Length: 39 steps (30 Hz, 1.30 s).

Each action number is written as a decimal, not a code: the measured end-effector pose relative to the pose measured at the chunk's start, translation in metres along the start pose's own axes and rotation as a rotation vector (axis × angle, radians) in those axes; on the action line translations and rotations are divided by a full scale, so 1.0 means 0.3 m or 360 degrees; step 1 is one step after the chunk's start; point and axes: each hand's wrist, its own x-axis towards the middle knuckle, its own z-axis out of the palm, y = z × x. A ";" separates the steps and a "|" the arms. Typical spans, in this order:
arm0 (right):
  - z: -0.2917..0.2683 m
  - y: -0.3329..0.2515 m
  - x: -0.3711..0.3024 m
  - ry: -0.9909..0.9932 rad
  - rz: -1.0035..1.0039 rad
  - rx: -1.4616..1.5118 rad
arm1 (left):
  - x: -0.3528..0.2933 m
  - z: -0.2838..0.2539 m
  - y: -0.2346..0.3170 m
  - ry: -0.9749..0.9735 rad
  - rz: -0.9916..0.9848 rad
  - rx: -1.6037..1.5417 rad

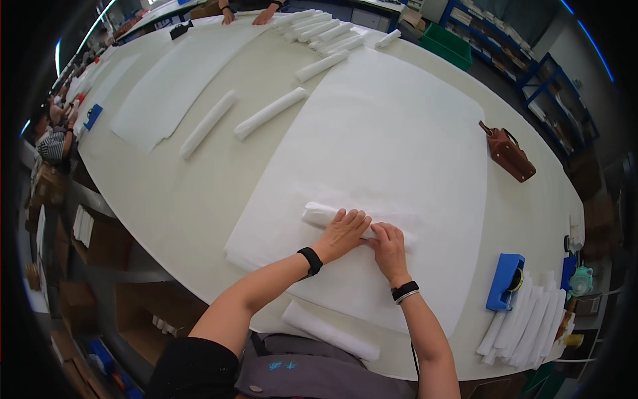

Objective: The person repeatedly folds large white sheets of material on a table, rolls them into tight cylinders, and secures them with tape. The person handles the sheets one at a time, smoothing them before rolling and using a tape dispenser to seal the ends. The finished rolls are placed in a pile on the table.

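Pressing hands: left hand [342, 236] laid over the white roll [321, 213], fingers extended and close together; right hand [389, 247] just beside it, fingers bent over the roll; how firmly either has hold cannot be told.
Roll: beneath both hands, on the white sheet [399, 120]; one end protrudes left of them, the other fades into the white.
Handling note: probably best done with even pressure, hands spread toward both ends, keeping the roll straight and tight.
Sheet: spread ahead of the hands and to either side.
Nearer the body: one loose roll [330, 330].
Right of hands: blue tape dispenser [505, 282], bundle of rolls [525, 319]; farther ahead, brown bag [510, 154].
Ahead, leftward: two separate rolls [271, 114]; beyond, co-worker's hands [266, 14].
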 end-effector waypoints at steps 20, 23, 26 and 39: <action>0.010 0.115 0.132 -0.0251 0.0054 0.0025 | 0.092 0.050 -0.052 -0.0065 0.0015 0.0115; 0.017 0.044 0.100 -0.0014 -0.0011 -0.0293 | 0.142 0.050 -0.061 -0.0236 -0.0093 -0.0010; 0.010 0.055 0.117 0.0000 -0.0033 -0.0374 | 0.197 0.041 -0.107 -0.0440 -0.0097 -0.0178; -0.126 0.131 0.296 -0.0827 0.0346 -0.0114 | 0.197 -0.068 -0.322 -0.0725 -0.0169 0.0104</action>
